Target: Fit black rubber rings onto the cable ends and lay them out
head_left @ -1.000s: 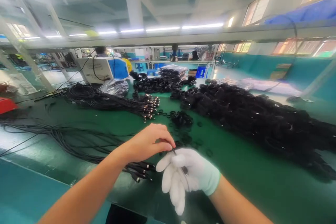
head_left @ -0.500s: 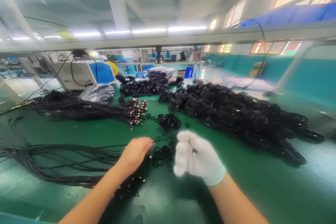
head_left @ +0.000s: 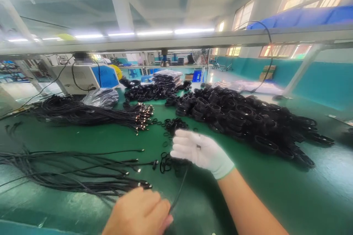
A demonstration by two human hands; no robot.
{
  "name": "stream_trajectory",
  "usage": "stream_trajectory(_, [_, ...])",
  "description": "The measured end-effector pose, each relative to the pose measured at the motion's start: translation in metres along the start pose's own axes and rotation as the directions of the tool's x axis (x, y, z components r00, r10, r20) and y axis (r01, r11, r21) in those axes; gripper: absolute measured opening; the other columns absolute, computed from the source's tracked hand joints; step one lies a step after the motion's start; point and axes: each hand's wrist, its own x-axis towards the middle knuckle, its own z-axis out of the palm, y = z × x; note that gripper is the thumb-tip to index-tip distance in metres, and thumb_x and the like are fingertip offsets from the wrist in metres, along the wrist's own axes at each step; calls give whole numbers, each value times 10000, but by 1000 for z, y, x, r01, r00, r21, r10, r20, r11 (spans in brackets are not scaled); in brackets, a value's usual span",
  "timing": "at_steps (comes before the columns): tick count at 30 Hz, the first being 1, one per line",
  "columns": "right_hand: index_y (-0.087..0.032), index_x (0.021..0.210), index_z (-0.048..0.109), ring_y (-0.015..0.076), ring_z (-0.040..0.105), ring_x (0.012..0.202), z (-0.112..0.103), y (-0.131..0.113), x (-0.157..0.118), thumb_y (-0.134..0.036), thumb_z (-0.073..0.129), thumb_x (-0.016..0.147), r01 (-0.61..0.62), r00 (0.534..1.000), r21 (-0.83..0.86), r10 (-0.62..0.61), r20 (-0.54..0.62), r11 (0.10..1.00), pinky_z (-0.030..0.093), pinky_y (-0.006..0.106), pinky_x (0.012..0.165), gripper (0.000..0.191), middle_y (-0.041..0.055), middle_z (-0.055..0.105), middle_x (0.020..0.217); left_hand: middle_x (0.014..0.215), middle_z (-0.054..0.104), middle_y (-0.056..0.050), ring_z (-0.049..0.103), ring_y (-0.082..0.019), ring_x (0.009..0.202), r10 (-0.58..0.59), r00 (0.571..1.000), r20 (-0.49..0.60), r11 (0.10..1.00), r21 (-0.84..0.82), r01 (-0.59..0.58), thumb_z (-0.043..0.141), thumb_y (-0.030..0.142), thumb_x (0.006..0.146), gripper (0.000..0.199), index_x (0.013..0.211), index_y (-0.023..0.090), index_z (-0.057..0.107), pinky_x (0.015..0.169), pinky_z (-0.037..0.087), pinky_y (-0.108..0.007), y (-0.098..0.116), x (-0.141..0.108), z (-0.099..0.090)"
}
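Observation:
My left hand (head_left: 143, 213), bare, is closed at the bottom around a black cable (head_left: 180, 191). This cable slants up to the lower edge of my right hand (head_left: 200, 152), where its end is hidden. My right hand wears a white glove; its fingers are pressed together, pointing left, around the cable. A small dark spot shows on the glove. Beneath and beside the glove lie small black loops (head_left: 165, 163). Left of them, loose black cables (head_left: 68, 170) with metal-tipped ends spread over the green table (head_left: 124, 139).
A thick cable bundle (head_left: 82, 112) lies at the back left by a plastic bag (head_left: 102, 98). Coiled black cables (head_left: 234, 114) form a large pile at the right. Behind stand a white and blue machine (head_left: 85, 77) and more coils (head_left: 149, 91). A metal bar (head_left: 248, 38) crosses above.
My left hand has come down toward the bottom edge, and a cable now stretches between the hands. My right hand has shifted slightly left and turned, its fingers straighter.

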Motion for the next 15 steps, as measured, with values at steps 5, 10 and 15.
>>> stream_trajectory(5, [-88, 1137, 544, 309, 613, 989, 14, 31, -2, -371, 642, 778, -265, 937, -69, 274, 216, 962, 349, 577, 936, 467, 176, 643, 1054, 737, 604, 30, 524, -103, 645, -306, 936, 174, 909, -238, 341, 508, 238, 860, 142, 803, 230, 638, 600, 355, -216, -44, 58, -36])
stream_trajectory(10, [-80, 1153, 528, 325, 608, 1004, 26, 44, -4, -362, 617, 801, -298, 916, -50, 301, 266, 953, 381, 586, 896, 461, 194, 642, 1061, 744, 608, 42, 515, -95, 657, -405, 872, 277, 768, -415, 488, 572, 235, 792, 87, 749, 213, 644, 617, 373, -197, -73, 83, -16])
stream_trajectory(15, [-100, 1088, 544, 272, 642, 882, 27, 47, 0, -339, 650, 775, -275, 939, 36, 260, 226, 961, 389, 595, 871, 408, 115, 661, 908, 724, 615, 25, 525, -125, 685, -435, 812, 389, 615, -531, 583, 532, 262, 792, 149, 719, 181, 635, 615, 377, -212, -80, 76, 22])
